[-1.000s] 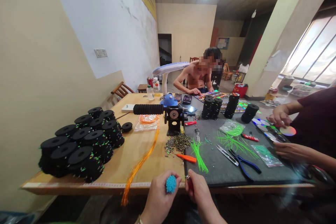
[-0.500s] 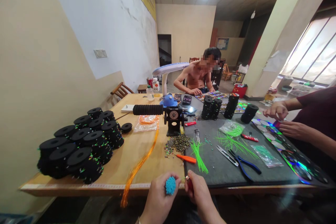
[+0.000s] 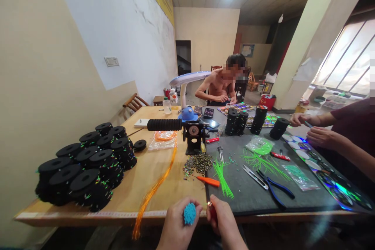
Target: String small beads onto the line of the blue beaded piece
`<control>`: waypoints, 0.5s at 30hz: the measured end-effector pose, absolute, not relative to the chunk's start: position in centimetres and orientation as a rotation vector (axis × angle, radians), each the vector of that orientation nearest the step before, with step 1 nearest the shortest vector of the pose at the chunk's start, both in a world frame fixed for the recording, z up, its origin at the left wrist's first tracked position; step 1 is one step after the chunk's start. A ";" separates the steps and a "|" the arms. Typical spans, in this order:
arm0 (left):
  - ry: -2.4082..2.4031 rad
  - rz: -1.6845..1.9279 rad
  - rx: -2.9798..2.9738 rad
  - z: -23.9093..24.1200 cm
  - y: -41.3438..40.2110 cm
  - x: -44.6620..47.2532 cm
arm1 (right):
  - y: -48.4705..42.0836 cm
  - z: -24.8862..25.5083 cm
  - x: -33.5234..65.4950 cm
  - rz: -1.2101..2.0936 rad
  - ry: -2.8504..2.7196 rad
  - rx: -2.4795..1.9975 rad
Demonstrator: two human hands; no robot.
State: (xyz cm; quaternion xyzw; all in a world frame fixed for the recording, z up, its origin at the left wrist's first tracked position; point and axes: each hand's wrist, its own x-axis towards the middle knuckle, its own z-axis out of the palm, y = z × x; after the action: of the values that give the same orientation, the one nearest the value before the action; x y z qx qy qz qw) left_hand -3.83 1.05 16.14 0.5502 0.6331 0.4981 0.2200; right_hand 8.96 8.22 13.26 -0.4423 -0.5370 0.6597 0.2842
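Left hand is closed around a small turquoise bristly bundle, just over the near edge of the wooden table; right hand grips a small red tool just beside it. On the small white bottle far away, the label reads "100".

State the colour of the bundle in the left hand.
The bundle is turquoise blue, clearest in head view.

Wooden table: dark mat, black spools, orange strands.
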 end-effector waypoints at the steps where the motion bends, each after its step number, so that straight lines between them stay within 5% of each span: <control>1: 1.746 1.386 1.518 16.1 1.0 -3.8 | 8.3 13.1 8.9 1.759 -1.438 -1.195; 8: 1.751 1.529 1.431 15.4 0.9 -3.9 | 8.9 13.1 11.0 1.558 -1.508 -1.260; 15: 1.729 1.512 1.326 14.9 0.7 -4.3 | 12.8 12.5 17.7 0.473 -1.908 -1.385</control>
State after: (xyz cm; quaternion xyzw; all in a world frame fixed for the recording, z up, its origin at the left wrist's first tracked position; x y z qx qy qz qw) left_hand -4.30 0.70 14.95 0.4850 0.6325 0.5532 0.2423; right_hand 17.67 12.81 12.50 -0.5373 -0.7401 0.1836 0.3602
